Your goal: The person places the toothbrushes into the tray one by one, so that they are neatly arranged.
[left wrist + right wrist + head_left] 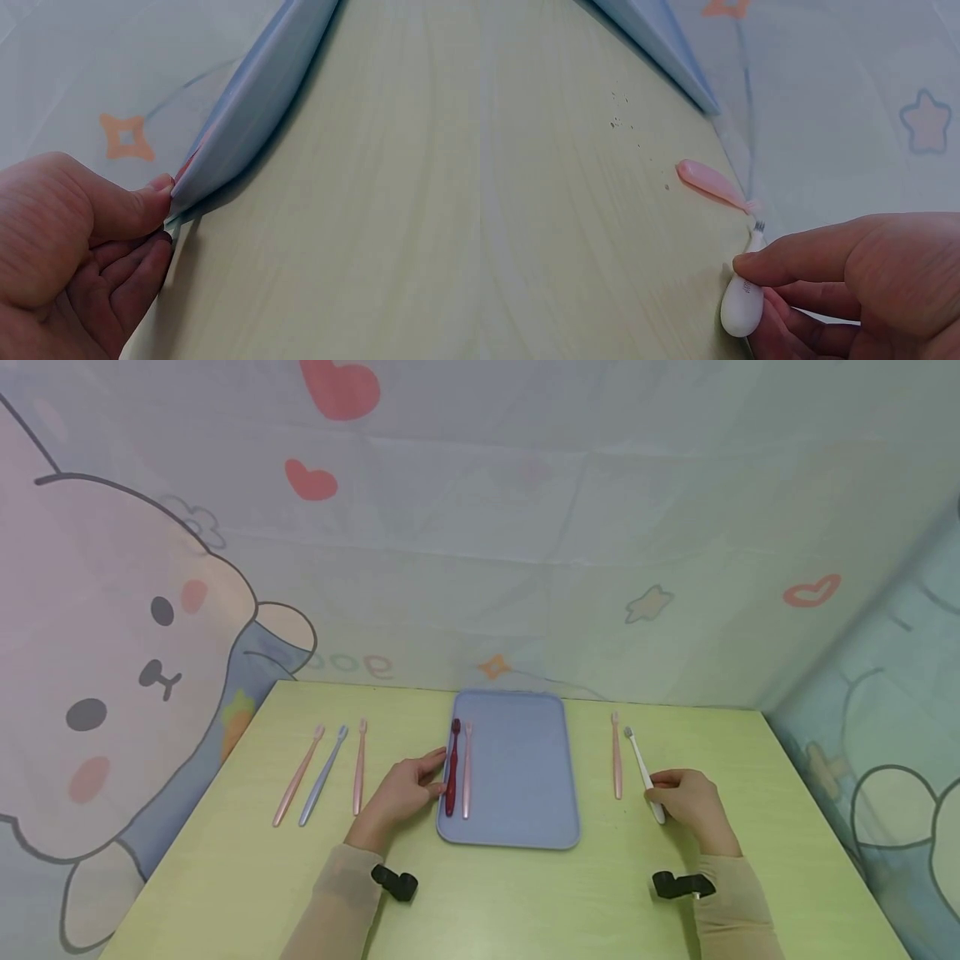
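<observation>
My right hand point(692, 803) pinches a white toothbrush point(640, 760) between thumb and fingers, its grey-bristled head pointing away from me. In the right wrist view the rounded end of the white handle point(742, 309) shows below the thumb. The left hand point(399, 793) grips the left rim of a light blue tray point(521, 768). The left wrist view has the thumb on top of the tray rim point(225, 154) and the fingers curled under it. Inside the tray, along its left side, lie a dark red toothbrush point(452, 772) and a pink toothbrush point(467, 781).
Left of the tray lie a pink toothbrush point(297, 779), a blue toothbrush point(322, 779) and another pink toothbrush point(359, 772). A further pink toothbrush point(617, 760) lies between the tray and my right hand. Behind the yellow-green table point(510, 902) hangs a printed cloth point(480, 527).
</observation>
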A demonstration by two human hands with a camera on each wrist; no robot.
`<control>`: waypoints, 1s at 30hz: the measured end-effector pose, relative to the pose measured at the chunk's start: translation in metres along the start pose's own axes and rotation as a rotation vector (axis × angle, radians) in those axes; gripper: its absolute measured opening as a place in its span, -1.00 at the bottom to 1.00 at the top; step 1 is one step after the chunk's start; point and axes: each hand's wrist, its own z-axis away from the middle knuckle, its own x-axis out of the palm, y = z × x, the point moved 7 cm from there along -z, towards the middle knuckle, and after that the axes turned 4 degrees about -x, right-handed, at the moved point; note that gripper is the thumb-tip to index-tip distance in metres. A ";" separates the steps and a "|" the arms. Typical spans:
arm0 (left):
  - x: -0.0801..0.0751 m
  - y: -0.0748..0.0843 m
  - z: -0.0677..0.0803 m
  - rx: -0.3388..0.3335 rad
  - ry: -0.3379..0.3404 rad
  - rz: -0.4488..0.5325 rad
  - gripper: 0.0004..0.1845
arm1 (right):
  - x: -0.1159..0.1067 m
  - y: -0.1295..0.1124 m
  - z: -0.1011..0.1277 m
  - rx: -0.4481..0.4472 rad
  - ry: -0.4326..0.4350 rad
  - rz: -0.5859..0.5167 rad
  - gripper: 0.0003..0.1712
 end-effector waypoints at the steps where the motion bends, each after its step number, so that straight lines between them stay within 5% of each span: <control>1: 0.000 0.000 0.000 -0.002 -0.001 0.003 -0.37 | 0.000 0.000 0.000 0.001 -0.001 -0.002 -0.53; 30: 0.000 0.001 -0.001 0.012 0.006 -0.015 -0.36 | -0.001 0.005 -0.001 0.017 -0.004 -0.041 -0.54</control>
